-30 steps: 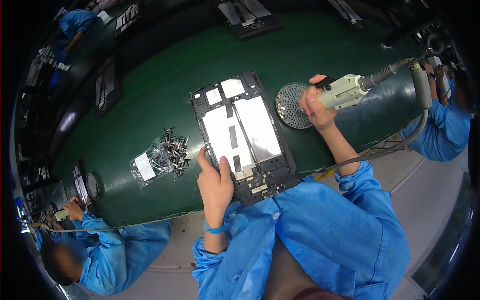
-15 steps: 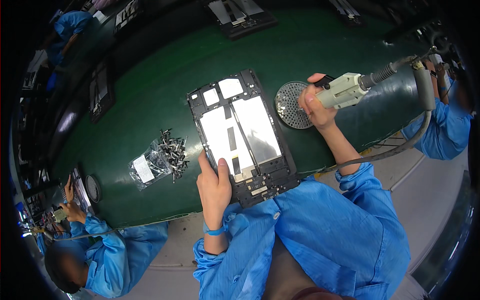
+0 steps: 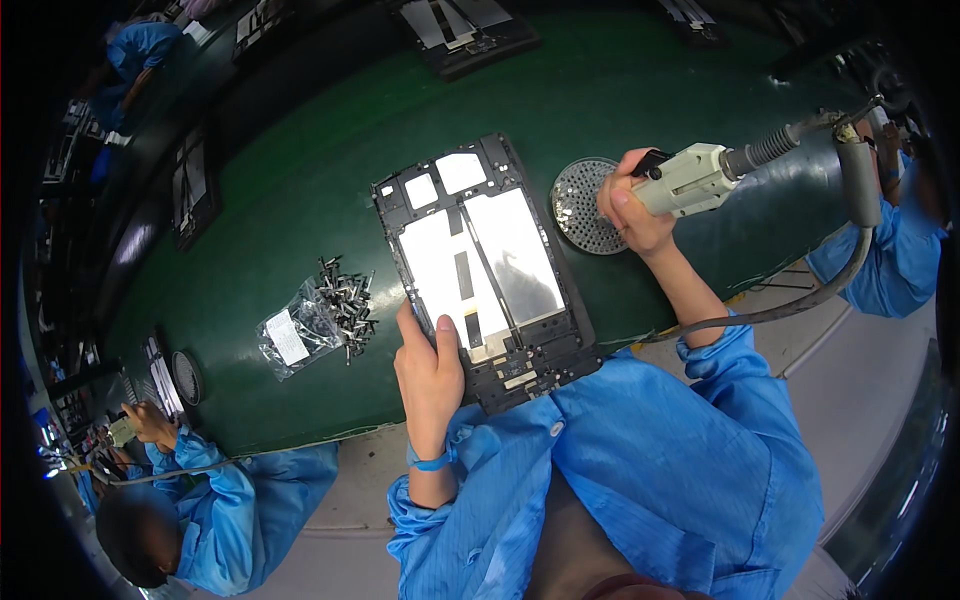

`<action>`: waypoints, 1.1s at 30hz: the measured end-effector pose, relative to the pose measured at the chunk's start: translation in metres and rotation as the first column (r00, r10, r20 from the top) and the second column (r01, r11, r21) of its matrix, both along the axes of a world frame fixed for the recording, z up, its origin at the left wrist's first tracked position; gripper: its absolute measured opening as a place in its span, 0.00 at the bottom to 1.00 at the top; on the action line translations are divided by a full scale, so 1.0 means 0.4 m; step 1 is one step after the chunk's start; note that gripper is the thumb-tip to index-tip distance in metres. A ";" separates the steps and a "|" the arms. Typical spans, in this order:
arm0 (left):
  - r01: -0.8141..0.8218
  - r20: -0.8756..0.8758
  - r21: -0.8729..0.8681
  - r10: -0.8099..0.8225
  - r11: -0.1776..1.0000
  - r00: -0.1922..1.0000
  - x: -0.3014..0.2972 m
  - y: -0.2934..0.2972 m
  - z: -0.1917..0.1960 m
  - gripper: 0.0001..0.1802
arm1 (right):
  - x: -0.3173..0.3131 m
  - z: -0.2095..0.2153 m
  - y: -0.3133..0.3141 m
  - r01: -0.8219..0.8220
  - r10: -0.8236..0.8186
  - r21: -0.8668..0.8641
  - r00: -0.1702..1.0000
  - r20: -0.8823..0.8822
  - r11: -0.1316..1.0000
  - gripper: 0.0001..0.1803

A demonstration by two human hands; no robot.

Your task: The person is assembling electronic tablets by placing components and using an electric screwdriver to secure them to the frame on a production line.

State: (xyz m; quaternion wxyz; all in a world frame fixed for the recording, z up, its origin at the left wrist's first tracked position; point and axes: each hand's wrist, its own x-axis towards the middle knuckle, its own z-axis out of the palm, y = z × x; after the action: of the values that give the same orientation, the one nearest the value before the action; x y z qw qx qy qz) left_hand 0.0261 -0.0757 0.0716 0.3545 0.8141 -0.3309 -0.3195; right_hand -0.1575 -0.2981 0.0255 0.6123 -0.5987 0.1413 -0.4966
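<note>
A tablet-like device [image 3: 500, 322] with its inside exposed lies in front of me, on a black backing. Bright silver plates fill its middle, and dark circuit parts sit at its near end. My left hand [image 3: 430, 375] is closed round its left edge, thumb resting on top. To the right, my right hand [image 3: 640, 210] grips a pale electric screwdriver [image 3: 690, 182] with a corrugated cable end. The fingers overlap the right side of a round perforated screw tray [image 3: 578, 210]; the tool's tip is hidden by the hand.
A clear plastic bag [image 3: 297, 330] and a heap of small black-and-silver parts [image 3: 347, 310] lie left on the green tabletop [image 3: 310, 200]. More devices [image 3: 465, 35] stand along the far side. A thick cable [image 3: 775, 308] loops at right. A co-worker [image 3: 220, 510] sits at left.
My hands and the tablet-like device stay nearly in place. Devices along the far side and left have shifted slightly left. The left co-worker's raised hand has come down off their device.
</note>
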 end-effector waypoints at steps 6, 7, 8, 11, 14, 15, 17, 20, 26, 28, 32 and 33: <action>-0.018 -0.006 -0.015 0.018 1.000 1.000 -0.004 0.002 -0.001 0.25 | 0.004 0.001 -0.003 -0.083 0.079 0.075 0.995 0.055 0.994 0.15; -0.027 -0.014 -0.001 0.027 1.000 1.000 -0.005 0.002 0.000 0.25 | 0.008 0.004 0.005 -0.021 0.014 0.124 0.998 0.061 0.992 0.15; -0.029 -0.014 0.000 0.029 1.000 0.999 -0.006 0.002 -0.002 0.25 | 0.008 0.005 0.010 -0.024 0.017 0.125 0.998 0.061 0.992 0.15; -0.040 0.013 0.017 0.039 0.999 0.999 -0.008 0.003 -0.002 0.25 | 0.007 0.006 0.019 0.050 -0.050 0.064 0.999 0.003 0.997 0.15; -0.054 0.026 0.019 0.053 0.998 0.998 -0.011 0.003 -0.003 0.25 | 0.009 -0.008 0.014 0.057 -0.059 0.042 0.998 0.036 0.998 0.16; -0.048 0.039 0.007 0.047 0.999 0.998 -0.011 0.004 -0.002 0.25 | 0.010 -0.008 0.016 0.094 -0.094 0.010 0.995 0.018 0.996 0.16; -0.048 0.034 0.008 0.047 0.999 0.998 -0.012 0.000 0.003 0.24 | 0.015 -0.001 0.018 0.146 -0.146 0.004 0.989 -0.006 0.989 0.17; -0.048 0.047 -0.046 0.050 0.998 0.998 -0.008 0.008 -0.006 0.24 | 0.028 0.032 0.020 0.163 -0.166 -0.044 0.982 -0.088 0.986 0.21; 0.012 0.080 -0.251 0.008 0.968 0.997 -0.009 0.064 -0.045 0.28 | 0.053 0.150 0.088 0.162 -0.162 0.048 0.987 -0.001 0.986 0.25; 0.069 0.067 -0.263 -0.053 0.962 0.996 -0.006 0.074 -0.037 0.35 | 0.066 0.182 0.142 0.007 -0.013 0.096 0.998 0.061 0.995 0.26; 0.187 0.166 -0.457 -0.123 0.869 0.978 -0.043 0.087 -0.055 0.39 | 0.097 0.188 0.256 -0.194 0.182 0.160 0.980 0.084 0.968 0.23; 0.187 0.185 -0.453 -0.113 0.872 0.976 -0.050 0.088 -0.056 0.38 | 0.105 0.191 0.278 -0.227 0.216 0.170 0.973 0.076 0.959 0.22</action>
State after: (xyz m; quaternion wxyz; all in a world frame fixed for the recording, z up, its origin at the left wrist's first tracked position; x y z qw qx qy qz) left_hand 0.0061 -0.0404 0.0494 0.4879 0.6984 -0.4864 -0.1939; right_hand -0.1155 -0.1868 0.1021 0.7187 -0.5394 0.0996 -0.4272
